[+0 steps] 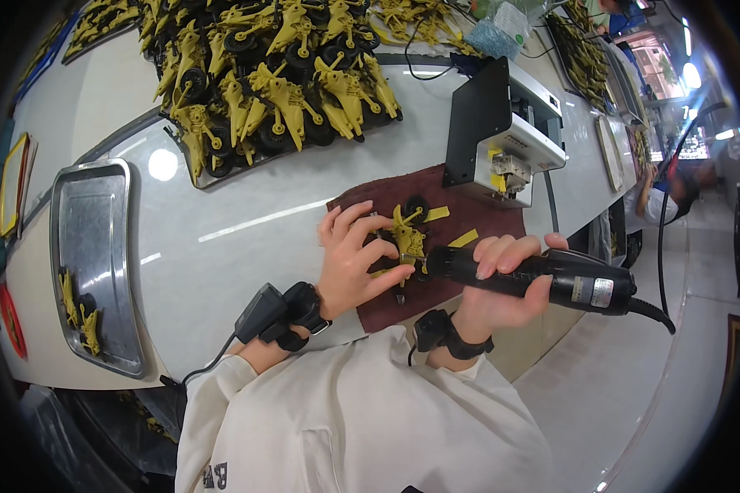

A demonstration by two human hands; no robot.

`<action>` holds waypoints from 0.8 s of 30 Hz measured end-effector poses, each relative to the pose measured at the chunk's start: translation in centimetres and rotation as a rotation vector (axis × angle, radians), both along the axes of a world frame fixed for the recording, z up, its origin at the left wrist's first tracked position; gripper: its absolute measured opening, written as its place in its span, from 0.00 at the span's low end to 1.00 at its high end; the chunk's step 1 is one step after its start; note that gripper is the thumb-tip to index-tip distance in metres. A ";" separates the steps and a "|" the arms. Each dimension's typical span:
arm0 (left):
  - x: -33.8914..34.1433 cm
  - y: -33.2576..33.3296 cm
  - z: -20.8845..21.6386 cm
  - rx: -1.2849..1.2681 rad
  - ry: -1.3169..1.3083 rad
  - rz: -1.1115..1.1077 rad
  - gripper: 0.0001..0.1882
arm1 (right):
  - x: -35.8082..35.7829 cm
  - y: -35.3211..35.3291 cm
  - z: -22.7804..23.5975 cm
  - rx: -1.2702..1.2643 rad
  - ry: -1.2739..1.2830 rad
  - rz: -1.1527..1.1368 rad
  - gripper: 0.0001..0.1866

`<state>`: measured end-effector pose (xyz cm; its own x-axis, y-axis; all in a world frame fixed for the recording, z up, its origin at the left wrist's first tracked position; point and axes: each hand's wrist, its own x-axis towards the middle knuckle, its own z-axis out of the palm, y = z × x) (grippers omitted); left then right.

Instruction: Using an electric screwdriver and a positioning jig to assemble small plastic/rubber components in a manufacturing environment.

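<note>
A yellow toy motorcycle [408,233] with a black wheel lies on a dark red cloth [485,218]. My left hand [355,253] steadies it from the left, thumb and fingertips resting on its body and partly hiding it. In my right hand [506,275] is a black electric screwdriver [543,279], held nearly level with my fingers wrapped round its barrel. The screwdriver's tip meets the right side of the toy's body. Yellow strips [464,239] lie on the cloth beside the toy.
Beyond the cloth stands a black-and-white screw feeder machine [501,123]. A heap of yellow toy motorcycles [288,90] fills a tray at the back. At left, a metal tray [99,238] holds a few yellow parts [78,312]. The screwdriver's cable [662,316] runs off right.
</note>
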<state>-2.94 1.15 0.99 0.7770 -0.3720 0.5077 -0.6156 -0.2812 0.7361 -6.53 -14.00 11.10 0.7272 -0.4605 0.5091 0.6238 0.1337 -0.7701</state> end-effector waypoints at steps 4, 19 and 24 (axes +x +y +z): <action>0.1 -0.3 -0.3 -0.040 0.008 -0.063 0.11 | 0.0 0.1 0.1 -0.002 0.025 0.028 0.25; 0.2 -0.5 -0.4 -0.055 -0.035 -0.066 0.11 | 0.1 -0.3 -0.1 0.030 0.024 -0.038 0.26; 0.1 -0.5 -0.5 -0.054 -0.040 -0.083 0.12 | 0.0 -0.4 -0.2 0.024 0.028 -0.008 0.26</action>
<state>-2.83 0.62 0.44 0.7232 -0.4055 0.5590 -0.6646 -0.1886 0.7230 -6.54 -14.44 10.93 0.7370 -0.4787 0.4772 0.6032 0.1474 -0.7838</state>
